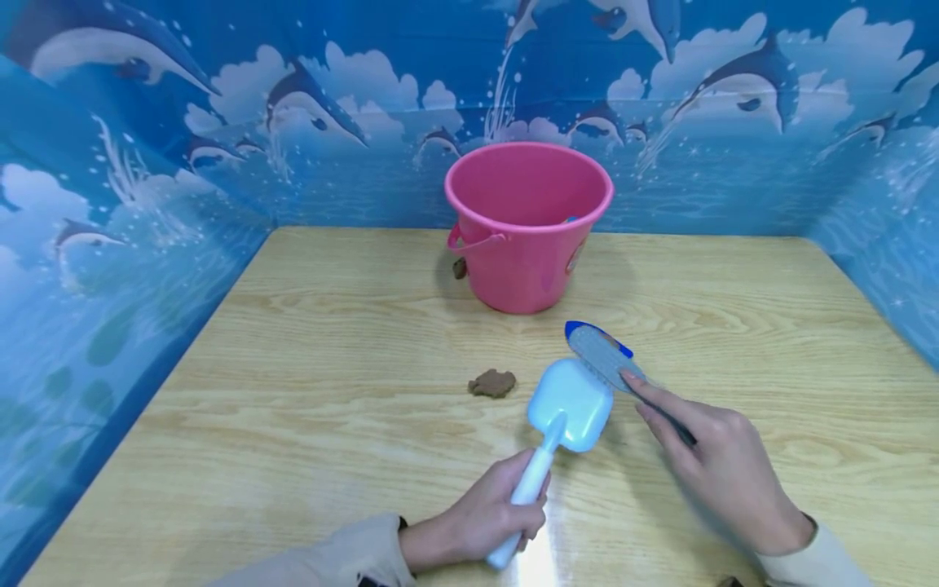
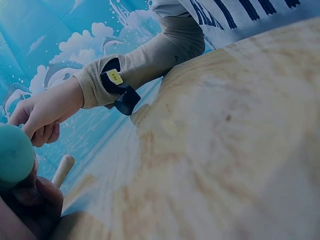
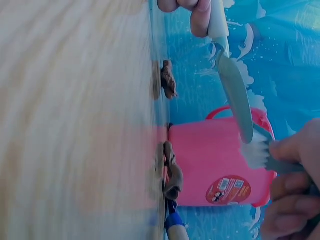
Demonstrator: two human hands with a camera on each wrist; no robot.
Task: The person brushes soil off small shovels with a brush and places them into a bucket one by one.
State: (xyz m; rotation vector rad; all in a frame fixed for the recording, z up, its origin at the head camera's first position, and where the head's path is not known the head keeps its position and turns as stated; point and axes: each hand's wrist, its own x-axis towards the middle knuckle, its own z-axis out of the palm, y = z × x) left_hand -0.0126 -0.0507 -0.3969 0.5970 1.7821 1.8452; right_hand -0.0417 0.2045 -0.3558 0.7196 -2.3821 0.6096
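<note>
My left hand (image 1: 506, 505) grips the white-blue handle of a light blue toy shovel (image 1: 568, 403), whose blade is raised off the table in the right wrist view. My right hand (image 1: 722, 456) holds a grey-blue brush (image 1: 605, 355) by its dark handle. White bristles (image 3: 254, 152) meet or nearly meet the shovel blade's tip; contact is unclear. Left of the blade lies a flat brown lump (image 1: 492, 383) on the table. A second brown lump (image 3: 173, 175) appears in the right wrist view. In the left wrist view, the handle's round end (image 2: 14, 155) partly hides my left hand (image 2: 37, 205).
A pink bucket (image 1: 517, 269) stands at the back, with a small brown piece (image 1: 459, 268) beside its left side. Partly hidden behind the brush is a blue-edged object (image 1: 579, 327). Dolphin-printed cloth (image 1: 367, 163) surrounds the wooden table (image 1: 293, 367).
</note>
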